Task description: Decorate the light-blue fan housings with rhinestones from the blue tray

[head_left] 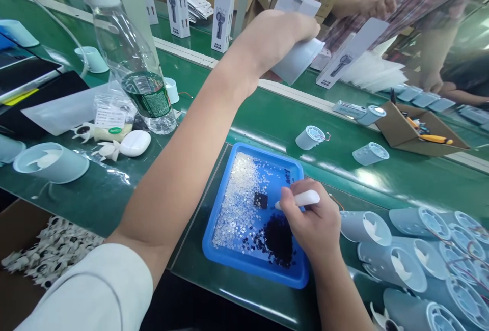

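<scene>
My left hand reaches far forward above the belt, its fingers closed around a pale blue plastic housing that is partly hidden by the hand. My right hand is closed on a white pen-like tool, its tip pointing down over a blue tray. Inside the tray lie many tiny clear rings, a heap of tiny black rings and a small black square.
Pale blue cylindrical housings crowd the right side; two more lie on the green belt. A water bottle and white earbud case stand left. White fan blades fill a box. Across the belt, a person works near a cardboard box.
</scene>
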A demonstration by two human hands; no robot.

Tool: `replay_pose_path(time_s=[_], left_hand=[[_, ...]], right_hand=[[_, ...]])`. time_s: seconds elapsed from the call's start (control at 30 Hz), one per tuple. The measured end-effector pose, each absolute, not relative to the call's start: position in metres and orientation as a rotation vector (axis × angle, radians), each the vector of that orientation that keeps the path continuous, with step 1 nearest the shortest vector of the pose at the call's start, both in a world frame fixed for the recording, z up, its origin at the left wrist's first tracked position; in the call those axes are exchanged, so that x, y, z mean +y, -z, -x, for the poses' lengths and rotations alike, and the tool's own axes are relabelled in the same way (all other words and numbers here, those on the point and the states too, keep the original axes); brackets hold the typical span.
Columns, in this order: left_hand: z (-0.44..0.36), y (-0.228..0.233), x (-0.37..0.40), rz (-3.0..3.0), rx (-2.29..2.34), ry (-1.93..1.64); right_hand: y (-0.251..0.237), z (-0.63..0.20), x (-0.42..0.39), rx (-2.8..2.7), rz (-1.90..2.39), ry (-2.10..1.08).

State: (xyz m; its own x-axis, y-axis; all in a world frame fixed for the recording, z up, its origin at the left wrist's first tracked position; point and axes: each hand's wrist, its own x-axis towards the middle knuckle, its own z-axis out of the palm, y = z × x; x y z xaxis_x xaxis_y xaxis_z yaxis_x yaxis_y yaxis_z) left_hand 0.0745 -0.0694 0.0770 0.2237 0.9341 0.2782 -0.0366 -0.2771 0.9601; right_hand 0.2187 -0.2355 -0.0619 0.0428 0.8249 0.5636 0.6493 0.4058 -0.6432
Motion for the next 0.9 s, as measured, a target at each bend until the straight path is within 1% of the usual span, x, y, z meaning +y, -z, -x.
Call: replay_pose_path(time_s=[0.17,0.37,0.5,0.67,0.77,0.9], left_hand=[[-0.079,-0.071,-0.062,-1.566,0.826,-1.179],[-0.090,-0.058,-0.054,-1.489,0.899,-1.147],[-0.100,-0.044,-0.052,-1.493,0.899,-1.107],[-0.115,-0.036,-0.059,-1.532,0.931,-0.872],[-0.122,-0.037,-0.065,-1.523,0.935,-0.747],[-0.130,-0.041,-0.073,-1.512,0.885,-0.656]], right_hand=[[0.059,-0.213,-0.235,-1.502,1.259,-0.219],[0.054,-0.205,-0.228,-1.709,1.312,-0.275],[0.054,-0.210,-0.228,-1.383,1.253,-0.205],[0.055,-0.218,-0.226,-0.919,1.099,-0.306],[0.052,-0.219,-0.224,-0.811,1.008,-0.349],[0.047,-0.221,-0.222,-0.786,0.989,-0.397]])
